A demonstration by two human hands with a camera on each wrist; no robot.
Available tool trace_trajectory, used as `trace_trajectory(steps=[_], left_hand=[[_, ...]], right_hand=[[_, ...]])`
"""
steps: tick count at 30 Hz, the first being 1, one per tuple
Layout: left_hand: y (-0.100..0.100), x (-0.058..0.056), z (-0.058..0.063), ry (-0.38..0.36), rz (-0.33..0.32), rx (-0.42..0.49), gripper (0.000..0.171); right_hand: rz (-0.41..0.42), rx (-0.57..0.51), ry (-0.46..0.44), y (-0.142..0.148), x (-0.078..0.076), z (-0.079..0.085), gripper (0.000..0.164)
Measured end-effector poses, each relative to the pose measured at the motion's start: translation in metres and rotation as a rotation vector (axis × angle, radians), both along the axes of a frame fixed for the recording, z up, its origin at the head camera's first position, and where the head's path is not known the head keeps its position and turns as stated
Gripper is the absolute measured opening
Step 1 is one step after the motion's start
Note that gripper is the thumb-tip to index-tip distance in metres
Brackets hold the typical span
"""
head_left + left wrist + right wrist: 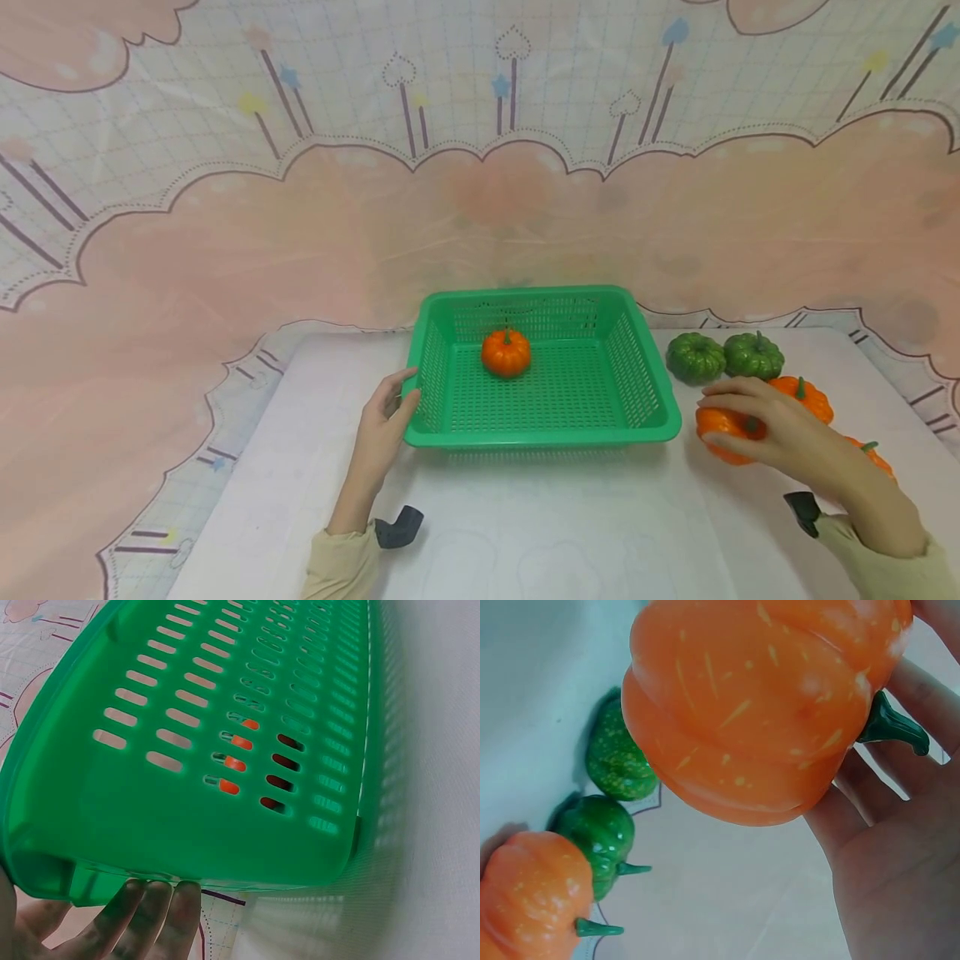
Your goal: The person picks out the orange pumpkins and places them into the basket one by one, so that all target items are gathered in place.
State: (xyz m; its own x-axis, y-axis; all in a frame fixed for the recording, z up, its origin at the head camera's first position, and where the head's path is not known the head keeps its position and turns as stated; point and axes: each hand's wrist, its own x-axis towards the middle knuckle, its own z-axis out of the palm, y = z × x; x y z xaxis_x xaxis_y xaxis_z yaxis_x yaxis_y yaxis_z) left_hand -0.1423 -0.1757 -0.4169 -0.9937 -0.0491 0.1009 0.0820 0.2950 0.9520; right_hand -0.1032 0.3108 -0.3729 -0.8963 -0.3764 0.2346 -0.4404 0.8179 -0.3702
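Observation:
A green plastic basket [540, 437] with slotted walls stands on the white table. Inside it, toward the back left, sits a small orange toy pumpkin [506, 353] with its stem up. My left hand [381, 427] holds the basket's left rim; in the left wrist view its fingers [150, 915] lie against the end wall. To the right of the basket, my right hand [787, 429] grips another orange pumpkin [722, 421]. That pumpkin is tilted, its green stem [895, 727] pointing toward the palm in the right wrist view.
Two green pumpkins [695, 358] [753, 357] sit side by side behind the right hand. An orange pumpkin [810, 400] stands just beyond that hand, and another [873, 457] is partly hidden by the forearm. A patterned cloth [495, 225] hangs behind the table.

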Motion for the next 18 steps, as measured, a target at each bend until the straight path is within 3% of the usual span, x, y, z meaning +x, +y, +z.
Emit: trace_trajectory(steps=[18], left_hand=[[-0.001,-0.003,-0.005,-0.004,0.015,-0.033,0.042]], right_hand=[[0.099,-0.006,0.072,-0.017,-0.01,0.016,0.036]])
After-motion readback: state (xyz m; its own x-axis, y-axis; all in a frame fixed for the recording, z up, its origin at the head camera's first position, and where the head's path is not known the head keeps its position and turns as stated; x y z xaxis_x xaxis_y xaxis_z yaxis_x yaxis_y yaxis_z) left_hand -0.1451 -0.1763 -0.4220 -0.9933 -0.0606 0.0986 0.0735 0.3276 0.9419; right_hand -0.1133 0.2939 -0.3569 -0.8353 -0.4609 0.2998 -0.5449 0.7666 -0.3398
